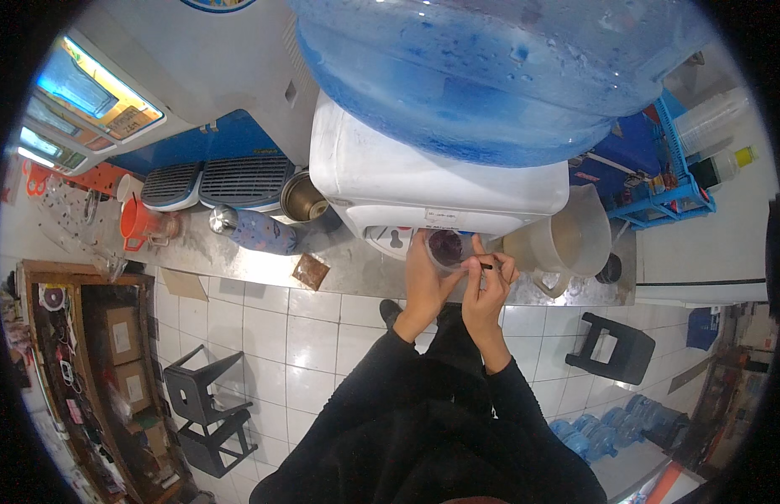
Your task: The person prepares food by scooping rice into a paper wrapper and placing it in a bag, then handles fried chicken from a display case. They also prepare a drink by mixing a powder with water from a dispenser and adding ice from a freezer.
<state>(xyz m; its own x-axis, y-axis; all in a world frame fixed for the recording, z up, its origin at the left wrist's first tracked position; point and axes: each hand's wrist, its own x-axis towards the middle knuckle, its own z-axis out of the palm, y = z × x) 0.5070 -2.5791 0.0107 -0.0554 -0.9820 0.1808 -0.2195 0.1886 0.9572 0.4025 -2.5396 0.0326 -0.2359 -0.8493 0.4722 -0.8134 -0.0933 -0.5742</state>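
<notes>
A clear plastic cup with dark contents [446,247] is in my left hand [426,277], just in front of a white water dispenser [427,170]. A large blue water bottle [478,82] sits on top of the dispenser. My right hand [489,283] holds a thin dark stick-like object [485,266], perhaps a spoon handle, beside the cup's rim. Its lower end is hidden. Part of the dispenser's drip tray [390,239] shows left of the cup. To the right of my hands stands a cloudy plastic pitcher [569,239].
Left on the metal counter [364,277] are a patterned bottle [264,232], a brown packet [311,271], a metal pot [303,198] and an orange mug [136,220]. A blue basket [673,189] stands at the right. Black stools [613,349] are on the tiled floor.
</notes>
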